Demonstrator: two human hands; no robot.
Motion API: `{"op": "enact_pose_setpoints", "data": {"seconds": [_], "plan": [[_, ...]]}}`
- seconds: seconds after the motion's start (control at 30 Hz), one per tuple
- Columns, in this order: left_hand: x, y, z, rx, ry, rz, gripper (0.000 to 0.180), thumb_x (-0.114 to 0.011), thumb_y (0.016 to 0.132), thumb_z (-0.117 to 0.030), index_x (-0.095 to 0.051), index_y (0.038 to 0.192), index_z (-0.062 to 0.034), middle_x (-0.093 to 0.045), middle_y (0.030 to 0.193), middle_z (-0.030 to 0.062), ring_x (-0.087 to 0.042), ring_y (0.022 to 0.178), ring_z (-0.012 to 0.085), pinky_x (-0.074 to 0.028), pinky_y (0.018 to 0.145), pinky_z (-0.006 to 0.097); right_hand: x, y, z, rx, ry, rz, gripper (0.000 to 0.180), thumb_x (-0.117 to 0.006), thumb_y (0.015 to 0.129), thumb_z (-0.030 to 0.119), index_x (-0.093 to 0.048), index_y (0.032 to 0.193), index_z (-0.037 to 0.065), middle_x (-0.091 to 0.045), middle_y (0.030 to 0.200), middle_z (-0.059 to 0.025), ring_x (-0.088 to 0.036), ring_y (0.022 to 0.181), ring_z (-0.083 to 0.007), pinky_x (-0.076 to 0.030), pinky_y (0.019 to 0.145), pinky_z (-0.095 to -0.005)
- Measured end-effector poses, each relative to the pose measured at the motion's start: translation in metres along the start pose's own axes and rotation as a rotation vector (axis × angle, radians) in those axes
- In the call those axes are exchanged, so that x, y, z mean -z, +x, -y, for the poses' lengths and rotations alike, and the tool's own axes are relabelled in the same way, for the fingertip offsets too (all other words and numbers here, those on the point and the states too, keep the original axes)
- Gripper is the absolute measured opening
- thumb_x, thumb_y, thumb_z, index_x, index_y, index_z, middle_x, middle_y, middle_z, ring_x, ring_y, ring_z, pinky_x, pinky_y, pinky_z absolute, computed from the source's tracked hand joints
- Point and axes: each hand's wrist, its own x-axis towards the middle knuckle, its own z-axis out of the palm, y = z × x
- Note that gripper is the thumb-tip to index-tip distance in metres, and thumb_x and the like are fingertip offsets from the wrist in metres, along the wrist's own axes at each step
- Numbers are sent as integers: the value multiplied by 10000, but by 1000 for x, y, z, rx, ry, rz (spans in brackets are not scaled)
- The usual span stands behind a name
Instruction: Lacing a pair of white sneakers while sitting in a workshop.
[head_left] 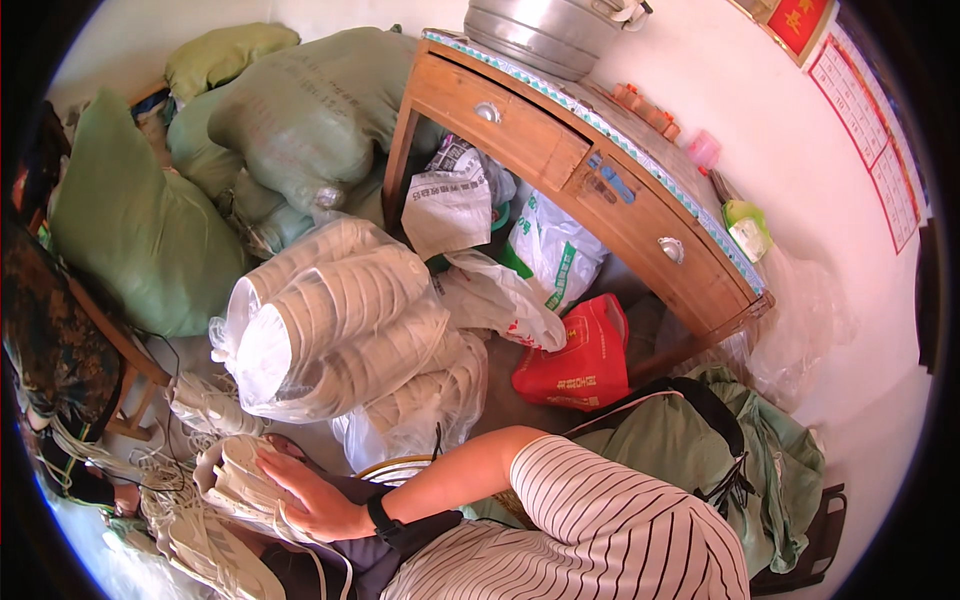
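My right hand [325,505], with a dark watch on its wrist, lies over a beige shoe [228,478]. Its fingers bend along the shoe's side, and the thumb is hidden. Pale laces [335,565] hang below the hand. More beige shoes [215,545] lie just under it in a loose pile, with a tangle of pale laces [90,450] to the left. My left hand does not show.
Clear bags of stacked beige shoe parts [340,310] stand ahead. Green sacks [140,230] fill the back left. A wooden desk [500,110] carries a metal pot [540,35]. Beside it are a red bag [580,355] and a green cloth bundle [660,450]. Camouflage cloth [50,330] hangs left.
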Motion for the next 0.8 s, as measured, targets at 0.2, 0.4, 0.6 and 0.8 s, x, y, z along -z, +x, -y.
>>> {"op": "enact_pose_setpoints", "data": {"seconds": [0.2,0.4,0.6,0.8], "plan": [[-10,-3,9,36,20,-21,156,-622,885,-109,-581,1022,-46,-653,994,123,-598,890,184,-475,780,302,3,-7,2,4,-7,-16,734,-523,837,17,-227,1509,36,-211,1552,-174,-182,1450,-297,-127,1190,-398],[-21,-3,19,70,41,-44,159,-616,891,-109,-575,1030,-43,-650,1000,130,-596,901,187,-476,793,302,10,-12,5,26,-16,-25,730,-524,841,22,-226,1507,28,-211,1553,-174,-181,1450,-297,-121,1190,-395],[-27,-1,31,100,53,-65,162,-610,897,-109,-568,1038,-40,-647,1007,137,-595,912,190,-476,806,303,20,-14,6,11,-15,-18,721,-522,842,17,-232,1503,22,-198,1561,-175,-171,1457,-293,-117,1190,-386],[-26,-11,27,113,85,-108,165,-603,903,-109,-561,1045,-37,-644,1013,144,-594,923,193,-477,819,303,2,-12,8,12,5,-25,737,-505,797,7,-249,1489,5,-239,1545,-190,-198,1449,-303,-138,1190,-396]]}}
